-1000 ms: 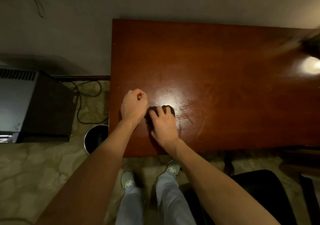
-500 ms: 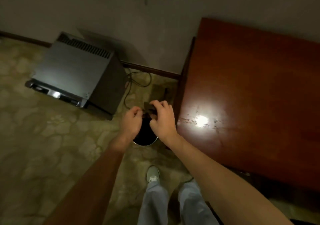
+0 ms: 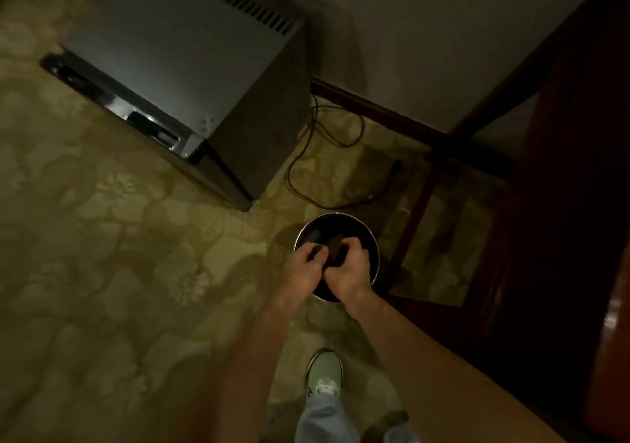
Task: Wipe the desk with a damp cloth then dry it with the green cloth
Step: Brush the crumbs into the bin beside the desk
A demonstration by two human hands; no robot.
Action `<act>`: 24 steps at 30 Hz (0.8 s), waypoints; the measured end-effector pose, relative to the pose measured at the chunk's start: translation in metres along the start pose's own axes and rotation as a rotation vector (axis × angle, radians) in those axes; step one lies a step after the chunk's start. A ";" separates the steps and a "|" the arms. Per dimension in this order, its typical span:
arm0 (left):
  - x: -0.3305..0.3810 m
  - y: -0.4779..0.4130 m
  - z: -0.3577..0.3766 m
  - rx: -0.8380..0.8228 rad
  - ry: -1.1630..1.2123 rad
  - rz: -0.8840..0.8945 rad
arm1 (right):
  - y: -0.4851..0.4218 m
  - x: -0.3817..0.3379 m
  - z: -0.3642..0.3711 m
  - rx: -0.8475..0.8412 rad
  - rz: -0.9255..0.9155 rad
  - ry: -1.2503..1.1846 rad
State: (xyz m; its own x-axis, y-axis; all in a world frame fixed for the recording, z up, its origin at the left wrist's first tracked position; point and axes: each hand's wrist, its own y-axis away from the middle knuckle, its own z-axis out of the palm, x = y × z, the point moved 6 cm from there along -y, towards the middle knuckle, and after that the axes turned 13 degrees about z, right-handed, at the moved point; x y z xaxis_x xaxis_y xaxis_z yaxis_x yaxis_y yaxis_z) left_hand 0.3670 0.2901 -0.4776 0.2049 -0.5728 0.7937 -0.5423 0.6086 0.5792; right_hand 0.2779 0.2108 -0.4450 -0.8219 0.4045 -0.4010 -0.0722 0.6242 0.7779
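Both of my hands hang over a round dark bin [image 3: 370, 238] on the floor. A small dark cloth [image 3: 335, 250] is bunched between them. My right hand [image 3: 349, 272] grips it with curled fingers. My left hand [image 3: 301, 270] has its fingers curled against the cloth's left side; whether they hold it is unclear in the dim light. The red-brown wooden desk [image 3: 579, 204] stands at the right edge of the view, mostly in shadow, with only a strip of its top showing. No green cloth is in view.
A grey boxy appliance [image 3: 177, 54] stands on the patterned carpet to the upper left. A black cable [image 3: 327, 142] loops along the floor by the wall and baseboard. My shoe [image 3: 324, 372] and trouser legs are below the bin.
My view has swung left, away from the desk top and down to the floor. Both hands have carried the dark cloth off the desk and now hold it above the bin.
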 end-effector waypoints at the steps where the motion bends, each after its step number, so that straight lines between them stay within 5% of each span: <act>1: -0.017 -0.011 0.001 0.023 -0.090 0.029 | -0.016 0.010 0.011 -0.004 0.018 0.032; 4: -0.052 -0.030 0.000 0.164 -0.304 0.087 | -0.055 0.035 0.029 0.050 0.017 0.161; 9: -0.072 -0.041 0.012 0.218 -0.171 0.146 | -0.079 0.052 0.035 0.180 -0.106 0.558; 14: -0.047 -0.040 0.021 0.247 -0.327 0.378 | -0.065 0.043 0.020 0.306 -0.347 0.153; 16: -0.046 -0.042 0.025 0.201 -0.423 0.354 | -0.068 0.048 0.023 0.249 -0.300 0.159; 21: -0.045 -0.048 0.029 0.239 -0.220 0.230 | -0.076 0.056 0.015 0.305 -0.004 -0.039; 24: -0.033 -0.054 0.042 0.113 -0.239 0.374 | -0.077 0.054 0.012 0.260 0.039 0.255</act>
State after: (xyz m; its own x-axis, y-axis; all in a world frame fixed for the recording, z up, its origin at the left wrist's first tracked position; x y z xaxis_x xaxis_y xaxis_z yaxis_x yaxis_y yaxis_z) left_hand 0.3549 0.2533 -0.5430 -0.2085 -0.4435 0.8717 -0.6313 0.7418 0.2264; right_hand 0.2462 0.1925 -0.5325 -0.9381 0.2723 -0.2140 0.0813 0.7737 0.6283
